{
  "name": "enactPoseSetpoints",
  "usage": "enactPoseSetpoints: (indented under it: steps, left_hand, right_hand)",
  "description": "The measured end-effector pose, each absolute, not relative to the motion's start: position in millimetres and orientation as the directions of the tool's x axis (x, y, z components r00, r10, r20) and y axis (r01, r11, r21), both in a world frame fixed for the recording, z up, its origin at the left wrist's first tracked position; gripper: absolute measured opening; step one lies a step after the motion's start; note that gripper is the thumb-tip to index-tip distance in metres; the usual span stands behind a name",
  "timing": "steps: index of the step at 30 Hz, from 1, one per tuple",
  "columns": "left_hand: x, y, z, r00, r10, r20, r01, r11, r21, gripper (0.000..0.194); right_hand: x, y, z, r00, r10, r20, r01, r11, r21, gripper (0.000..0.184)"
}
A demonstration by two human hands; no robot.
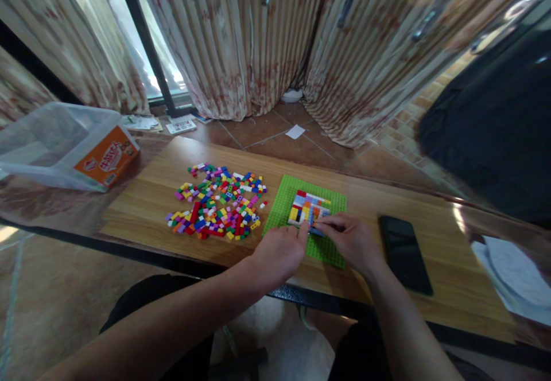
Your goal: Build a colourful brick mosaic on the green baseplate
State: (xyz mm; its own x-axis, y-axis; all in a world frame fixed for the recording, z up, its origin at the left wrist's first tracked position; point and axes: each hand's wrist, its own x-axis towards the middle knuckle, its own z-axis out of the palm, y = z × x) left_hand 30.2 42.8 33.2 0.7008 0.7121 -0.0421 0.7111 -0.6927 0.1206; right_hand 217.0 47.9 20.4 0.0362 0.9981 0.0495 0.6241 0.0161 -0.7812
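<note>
A green baseplate (331, 198) lies on the wooden table, with a flat patch of coloured bricks (306, 206) built on it. My left hand (279, 252) rests at the plate's near left edge, fingers curled, fingertips touching the built patch. My right hand (350, 240) is beside it on the plate, its fingers pinched on a small blue brick (317, 232) at the patch's near edge. A pile of loose coloured bricks (217, 202) is spread on the table to the left of the plate.
A black phone (404, 253) lies face up right of the plate. A clear plastic bin with an orange label (69, 146) sits at the far left. White papers (514, 278) lie at the right end. Curtains hang behind the table.
</note>
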Motion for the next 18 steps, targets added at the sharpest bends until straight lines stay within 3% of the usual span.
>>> enactPoseSetpoints:
  steps: [5, 18]
  left_hand:
    - [35.1, 39.8, 27.8, 0.711, 0.703, 0.009, 0.701, -0.709, 0.077, 0.044]
    - [28.3, 41.6, 27.7, 0.716, 0.698, 0.035, 0.691, -0.714, 0.115, 0.042]
  right_hand:
    - [217.5, 48.1, 20.9, 0.031, 0.998, 0.051, 0.653, 0.019, -0.757, 0.015]
    - [210.2, 47.3, 23.0, 0.010, 0.999, 0.030, 0.755, 0.012, -0.655, 0.019]
